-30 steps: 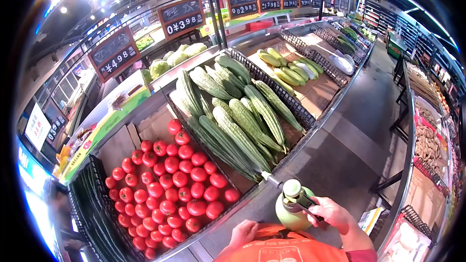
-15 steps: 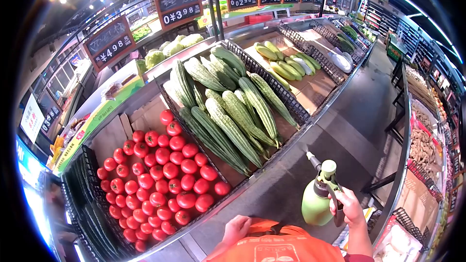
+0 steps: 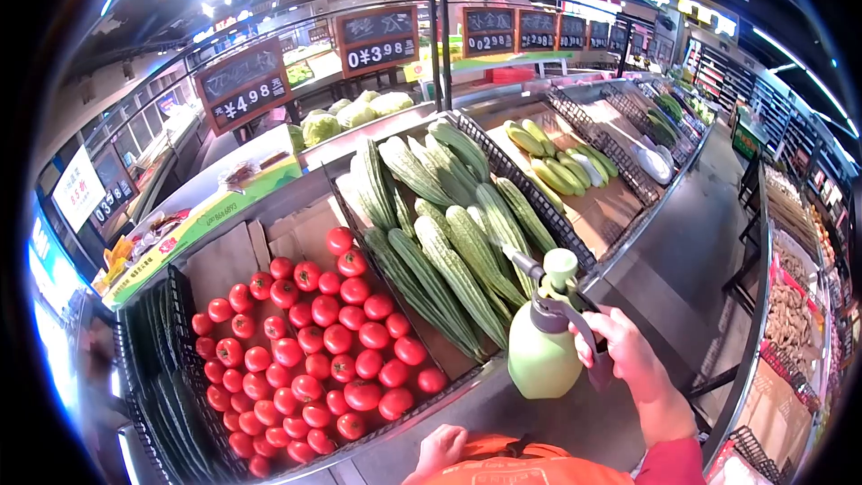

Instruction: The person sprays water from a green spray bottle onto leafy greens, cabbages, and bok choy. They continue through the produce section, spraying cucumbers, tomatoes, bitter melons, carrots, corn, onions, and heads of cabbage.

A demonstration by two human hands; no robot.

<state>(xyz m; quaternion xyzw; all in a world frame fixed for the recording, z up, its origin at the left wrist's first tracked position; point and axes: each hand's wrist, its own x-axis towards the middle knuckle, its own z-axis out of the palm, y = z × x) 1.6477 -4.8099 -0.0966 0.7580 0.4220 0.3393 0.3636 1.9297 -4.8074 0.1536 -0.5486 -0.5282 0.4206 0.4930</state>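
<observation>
My right hand [image 3: 626, 348] is wrapped round the handle of a light green pump spray bottle [image 3: 544, 355], held up in front of the display with its nozzle pointing left. Behind the nozzle lie long ridged green gourds [image 3: 453, 269] in a black crate. My left hand [image 3: 442, 449] hangs low in front of the orange apron [image 3: 530, 470], fingers curled in, with nothing visible in it. Red tomatoes [image 3: 310, 364] fill the crate section left of the gourds.
Dark cucumbers [image 3: 171, 395] lie in a crate at far left. Yellow-green squashes [image 3: 561, 171] are beyond the gourds, and cabbages [image 3: 355, 114] behind. Price boards [image 3: 379, 40] hang from a black rail. On the right runs an aisle [image 3: 691, 260] beside another produce stand with ginger [image 3: 790, 319].
My right hand has raised the spray bottle and brought it left, so its nozzle now overlaps the gourds in view. The camera view has tilted up somewhat. My left hand stays low.
</observation>
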